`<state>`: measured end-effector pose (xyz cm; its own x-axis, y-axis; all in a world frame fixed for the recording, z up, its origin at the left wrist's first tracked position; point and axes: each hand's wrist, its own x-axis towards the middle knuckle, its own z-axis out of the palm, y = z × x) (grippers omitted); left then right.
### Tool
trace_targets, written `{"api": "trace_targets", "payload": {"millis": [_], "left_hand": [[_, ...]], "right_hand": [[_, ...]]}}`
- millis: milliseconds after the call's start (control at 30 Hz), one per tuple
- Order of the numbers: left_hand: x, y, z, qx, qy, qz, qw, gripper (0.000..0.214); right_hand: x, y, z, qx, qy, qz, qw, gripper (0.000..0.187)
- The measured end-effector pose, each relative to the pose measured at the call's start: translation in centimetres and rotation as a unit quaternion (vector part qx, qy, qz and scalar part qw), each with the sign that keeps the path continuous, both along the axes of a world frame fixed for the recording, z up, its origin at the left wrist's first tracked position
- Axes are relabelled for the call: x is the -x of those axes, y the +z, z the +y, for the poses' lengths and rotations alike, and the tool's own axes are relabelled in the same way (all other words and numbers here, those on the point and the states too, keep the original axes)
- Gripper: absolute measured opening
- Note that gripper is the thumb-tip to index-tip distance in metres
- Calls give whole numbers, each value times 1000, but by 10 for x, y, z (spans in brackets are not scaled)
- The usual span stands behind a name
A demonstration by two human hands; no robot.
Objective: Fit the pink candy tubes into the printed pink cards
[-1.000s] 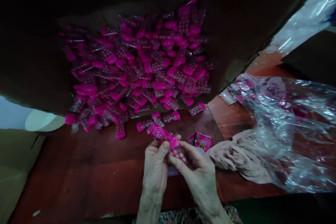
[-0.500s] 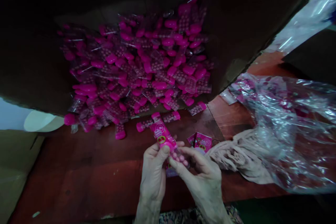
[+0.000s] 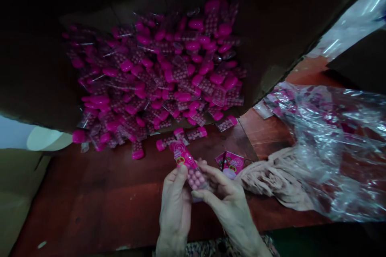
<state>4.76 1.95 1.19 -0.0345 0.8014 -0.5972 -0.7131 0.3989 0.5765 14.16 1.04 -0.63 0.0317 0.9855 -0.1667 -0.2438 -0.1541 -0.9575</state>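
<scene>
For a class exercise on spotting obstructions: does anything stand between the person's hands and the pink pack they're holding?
Nothing visible does: the left hand and right hand both touch the pink-capped pack of pink beads directly.

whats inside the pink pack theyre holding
The clear end of the pack shows round pink balls; whatever sits behind its printed pink top and under the left hand cannot be seen.

The left hand (image 3: 174, 213) and right hand (image 3: 226, 213) hold a clear packet of pink balls (image 3: 193, 172) between them, above a reddish wooden table (image 3: 90, 213). A heap of similar packets (image 3: 153, 80) lies farther off on dark cardboard (image 3: 271, 20). Crumpled plastic sheeting (image 3: 334, 148) lies right, over a pinkish cloth (image 3: 271, 178).
</scene>
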Motion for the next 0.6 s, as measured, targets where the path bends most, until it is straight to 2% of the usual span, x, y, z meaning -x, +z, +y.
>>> {"api": "trace_targets", "payload": {"millis": [100, 167, 267, 367, 500, 567, 600], "left_hand": [[-6, 1, -4, 25, 33, 13, 999, 20], [-10, 2, -8, 37, 54, 14, 998, 22], [-9, 0, -14, 50, 55, 13, 997, 26], [-3, -5, -20, 54, 40, 20, 998, 26], [20, -19, -29, 28, -9, 65, 997, 30], [43, -22, -39, 31, -10, 147, 989, 34], [57, -21, -47, 41, 28, 221, 974, 37]], "right_hand": [[5, -1, 1, 20, -50, 17, 998, 25], [7, -1, 3, 38, -65, 29, 997, 27], [10, 0, 7, 59, -45, 61, 995, 31], [13, -2, 10, 50, -2, 59, 997, 38], [22, -6, 9, -8, 53, -27, 998, 46], [21, -5, 9, -60, 95, -106, 988, 39], [16, -3, 10, -81, 109, -151, 979, 33]]}}
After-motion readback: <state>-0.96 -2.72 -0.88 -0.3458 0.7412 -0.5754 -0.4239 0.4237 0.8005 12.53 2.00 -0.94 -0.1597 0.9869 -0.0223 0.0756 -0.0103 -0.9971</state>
